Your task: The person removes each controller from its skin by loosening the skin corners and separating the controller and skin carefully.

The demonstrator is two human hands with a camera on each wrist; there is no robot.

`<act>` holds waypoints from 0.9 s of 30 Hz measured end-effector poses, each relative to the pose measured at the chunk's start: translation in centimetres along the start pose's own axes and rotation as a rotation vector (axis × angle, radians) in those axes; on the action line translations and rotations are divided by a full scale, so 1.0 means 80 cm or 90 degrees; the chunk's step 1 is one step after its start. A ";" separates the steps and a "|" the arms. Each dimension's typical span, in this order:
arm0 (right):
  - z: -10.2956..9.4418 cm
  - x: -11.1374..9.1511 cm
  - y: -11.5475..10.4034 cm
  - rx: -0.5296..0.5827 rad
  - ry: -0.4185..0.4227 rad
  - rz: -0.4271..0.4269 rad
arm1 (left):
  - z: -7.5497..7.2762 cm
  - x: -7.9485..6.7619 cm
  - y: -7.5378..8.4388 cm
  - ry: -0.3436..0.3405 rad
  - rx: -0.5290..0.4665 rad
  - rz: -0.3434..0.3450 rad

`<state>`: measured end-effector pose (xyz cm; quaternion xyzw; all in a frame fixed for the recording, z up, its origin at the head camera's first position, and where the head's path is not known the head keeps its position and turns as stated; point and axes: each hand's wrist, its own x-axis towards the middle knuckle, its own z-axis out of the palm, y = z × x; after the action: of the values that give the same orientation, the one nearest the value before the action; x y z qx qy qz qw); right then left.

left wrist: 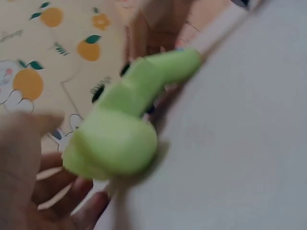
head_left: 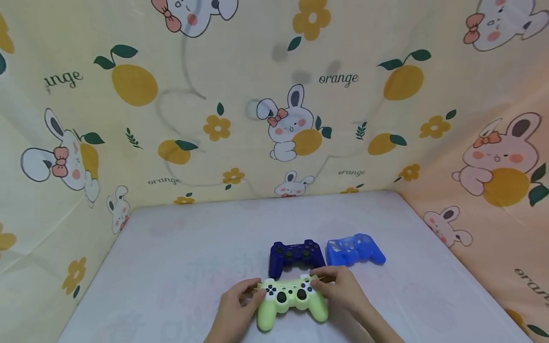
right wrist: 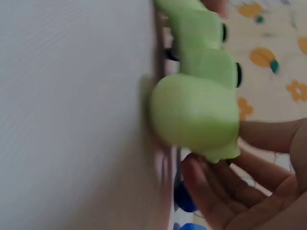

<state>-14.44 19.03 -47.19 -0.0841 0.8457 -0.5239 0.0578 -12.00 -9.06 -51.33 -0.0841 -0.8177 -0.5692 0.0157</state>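
A white game controller (head_left: 271, 288) with black thumbsticks sits in a light-green silicone cover (head_left: 267, 314), near the front of the table. My left hand (head_left: 237, 305) holds its upper left corner, thumb on the front side and fingers behind. At the upper right corner my right hand (head_left: 343, 288) pinches the cover's edge between thumb and fingers. Both wrist views show the rounded green grips from the side, the cover (left wrist: 117, 143) beside my left fingers and the same cover (right wrist: 196, 112) beside my right thumb. The fingertips behind the controller are partly hidden.
Just behind lies a dark blue game controller (head_left: 296, 250), close to the green one. To its right is a bright blue silicone cover (head_left: 353, 250) with openings in it. Patterned cloth (head_left: 240, 95) hangs around the back and sides of the white table (head_left: 171, 267).
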 end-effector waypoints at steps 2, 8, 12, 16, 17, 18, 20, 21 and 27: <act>-0.006 -0.002 0.002 -0.028 -0.032 -0.034 | -0.010 0.000 0.000 -0.068 0.019 0.039; -0.023 -0.010 0.009 -0.009 -0.160 -0.079 | -0.028 0.007 -0.007 -0.178 0.059 0.153; -0.025 -0.013 0.015 -0.007 -0.183 -0.109 | -0.027 0.012 -0.012 -0.196 0.026 0.140; -0.023 -0.004 0.021 -0.030 -0.169 -0.133 | -0.029 0.021 -0.014 -0.224 -0.029 0.078; -0.023 0.000 0.022 -0.036 -0.165 -0.133 | -0.029 0.024 -0.014 -0.233 -0.037 0.064; -0.023 0.003 0.022 -0.041 -0.162 -0.132 | -0.029 0.027 -0.013 -0.242 -0.043 0.053; -0.023 0.009 0.022 -0.043 -0.159 -0.125 | -0.029 0.033 -0.012 -0.256 -0.052 0.037; -0.023 0.011 0.022 -0.041 -0.160 -0.118 | -0.030 0.035 -0.011 -0.261 -0.053 0.033; -0.024 0.017 0.020 -0.023 -0.171 -0.074 | -0.031 0.040 -0.011 -0.277 -0.072 0.033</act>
<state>-16.29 21.09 -47.76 -0.2030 0.8333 -0.4952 0.1387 -15.48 -11.27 -50.87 -0.2266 -0.7663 -0.5820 -0.1509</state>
